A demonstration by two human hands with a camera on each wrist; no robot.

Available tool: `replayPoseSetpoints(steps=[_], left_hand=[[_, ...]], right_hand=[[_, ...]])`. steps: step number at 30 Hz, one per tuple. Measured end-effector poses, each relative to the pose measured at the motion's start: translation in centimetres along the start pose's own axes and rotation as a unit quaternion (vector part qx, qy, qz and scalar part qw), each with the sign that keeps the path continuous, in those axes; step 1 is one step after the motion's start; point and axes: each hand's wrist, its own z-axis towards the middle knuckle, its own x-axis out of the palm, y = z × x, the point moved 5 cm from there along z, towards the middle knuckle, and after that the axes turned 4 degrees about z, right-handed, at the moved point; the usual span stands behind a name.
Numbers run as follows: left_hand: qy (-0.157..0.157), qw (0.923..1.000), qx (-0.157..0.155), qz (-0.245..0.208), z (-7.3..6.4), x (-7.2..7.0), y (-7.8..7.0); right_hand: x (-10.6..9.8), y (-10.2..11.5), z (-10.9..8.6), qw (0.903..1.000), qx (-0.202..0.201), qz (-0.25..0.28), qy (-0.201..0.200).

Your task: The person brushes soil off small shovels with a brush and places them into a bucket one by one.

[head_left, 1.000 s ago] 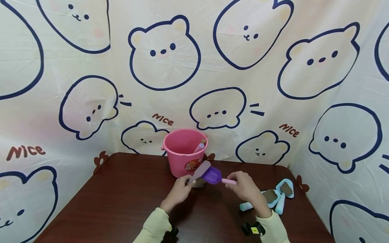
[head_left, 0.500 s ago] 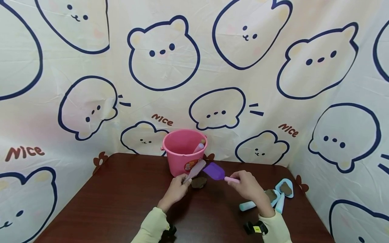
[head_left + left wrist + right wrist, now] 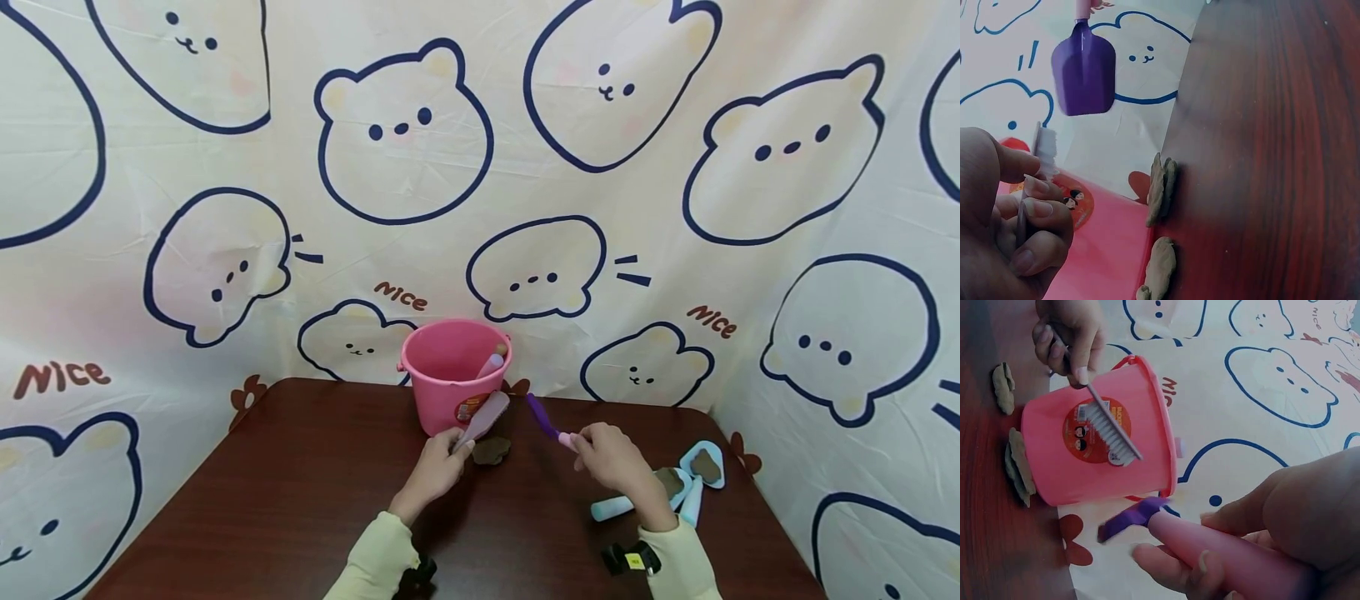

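My left hand [image 3: 433, 468] grips a grey-mauve brush [image 3: 487, 415] by its handle, in front of the bucket; its white bristles show in the right wrist view. My right hand [image 3: 611, 457] holds a toy shovel by its pink handle [image 3: 1210, 547]. The purple shovel blade [image 3: 1085, 75] is raised above the table, edge-on in the head view and apart from the brush. Behind the brush stands a pink bucket [image 3: 438, 404], upright, with a pale handle [image 3: 491, 366] inside. Flat brown clay-like lumps [image 3: 492, 451] lie at the bucket's foot.
To the right on the dark table [image 3: 300, 517] lie light blue scoops [image 3: 611, 508] bearing brown lumps [image 3: 705, 465], partly behind the right forearm. A cloth backdrop [image 3: 405, 167] with bear drawings rises behind the table.
The shovel has moved away to the right from the brush, and its blade has turned edge-on. The brush shifted slightly left and down, leaving the brown lumps in plain sight.
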Motion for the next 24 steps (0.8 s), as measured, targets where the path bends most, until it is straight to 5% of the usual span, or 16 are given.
replayPoseSetpoints(steps=[24], left_hand=[[-0.013,0.9991,0.026,0.031,-0.4,-0.3,-2.1]], right_hand=[[1.4,-2.2,1.8,0.9992,-0.005,0.035,0.020]])
